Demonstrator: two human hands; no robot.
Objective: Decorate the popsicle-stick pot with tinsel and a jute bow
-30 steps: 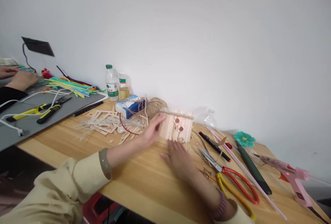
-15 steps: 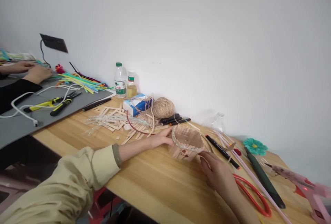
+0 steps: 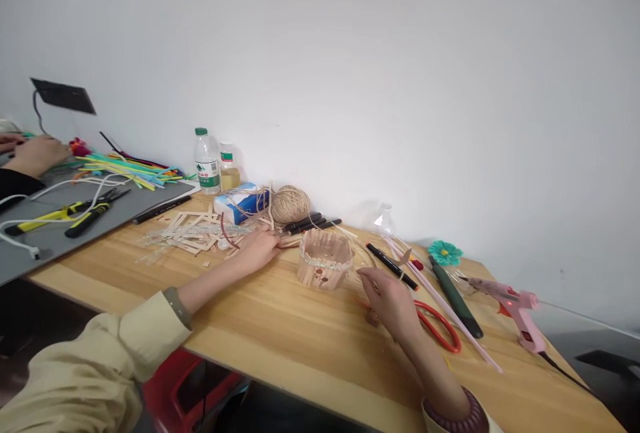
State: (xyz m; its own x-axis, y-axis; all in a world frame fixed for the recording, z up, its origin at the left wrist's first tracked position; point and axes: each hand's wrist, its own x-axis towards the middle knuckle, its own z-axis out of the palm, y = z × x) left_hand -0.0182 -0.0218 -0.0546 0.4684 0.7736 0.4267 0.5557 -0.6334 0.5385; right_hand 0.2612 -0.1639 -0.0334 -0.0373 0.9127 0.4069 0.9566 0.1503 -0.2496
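A small basket made of craft sticks stands upright on the table, with a glittery trim along its front rim and dark reddish dots on its front. To its left, my left hand reaches to the edge of a pile of craft sticks, its fingers stretched out. Just right of the basket, apart from its wall, my right hand has thumb and fingers pressed together. Whatever lies between those fingertips is too small to make out. Red-handled scissors lie partly behind my right hand.
Behind the pile are a twine ball, a tissue pack and two bottles. At right lie a black marker, a dark green tool and a pink glue gun. Another person's hand is at far left.
My left hand has let go of the basket and moved left to the craft sticks. My right hand has drawn away from the basket's rim. The view has shifted right.
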